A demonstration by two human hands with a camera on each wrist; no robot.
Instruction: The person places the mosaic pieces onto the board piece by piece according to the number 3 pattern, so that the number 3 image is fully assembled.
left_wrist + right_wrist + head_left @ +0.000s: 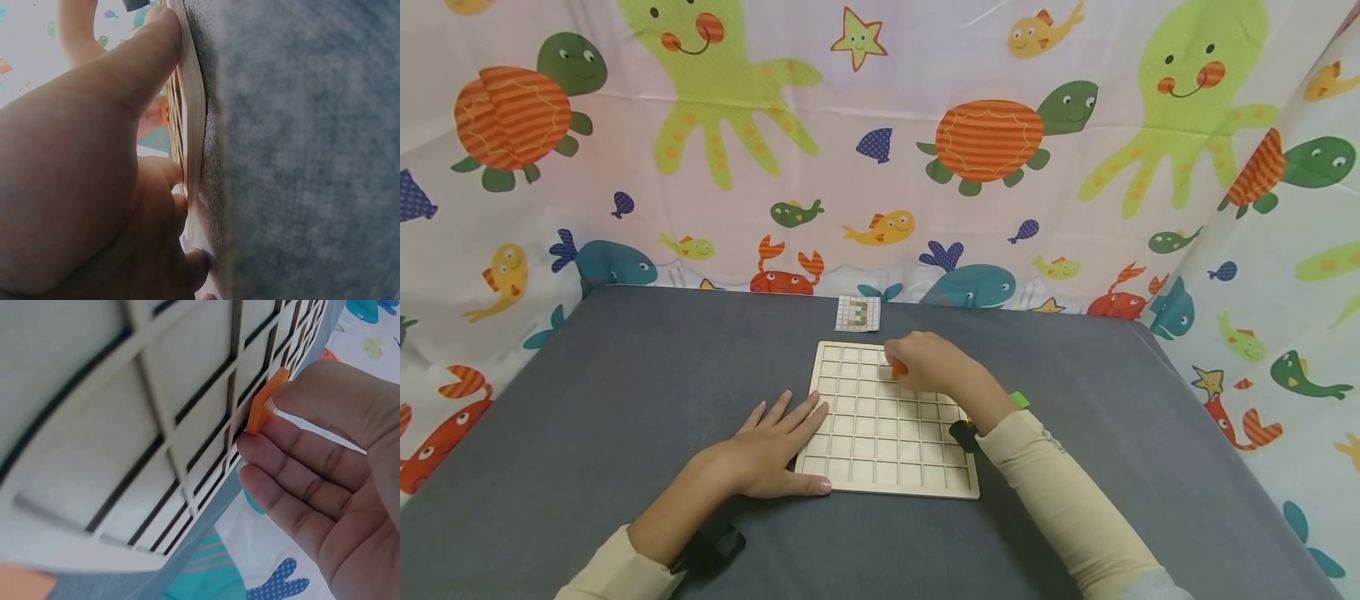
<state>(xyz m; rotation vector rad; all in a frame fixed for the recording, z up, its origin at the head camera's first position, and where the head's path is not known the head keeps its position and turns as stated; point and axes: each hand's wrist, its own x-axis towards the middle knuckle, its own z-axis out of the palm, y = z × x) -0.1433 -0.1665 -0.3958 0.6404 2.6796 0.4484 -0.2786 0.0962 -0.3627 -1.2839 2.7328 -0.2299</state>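
Observation:
A pale wooden board (876,427) divided into square cells lies flat on the grey cloth. My right hand (931,363) is over its far part and pinches a small orange tile (267,400) between thumb and fingers. In the right wrist view the tile is tilted, its lower edge at the grid's ridges; whether it touches a cell floor I cannot tell. My left hand (758,454) rests at the board's left edge with fingers spread, fingertips on the rim and the thumb along the near left corner.
Beyond the board lies a small card (857,314) printed with a grid and coloured squares. A green piece (1019,400) shows beside the right wrist, which hides part of the cloth there. A curtain (880,108) with sea animals hangs behind the table.

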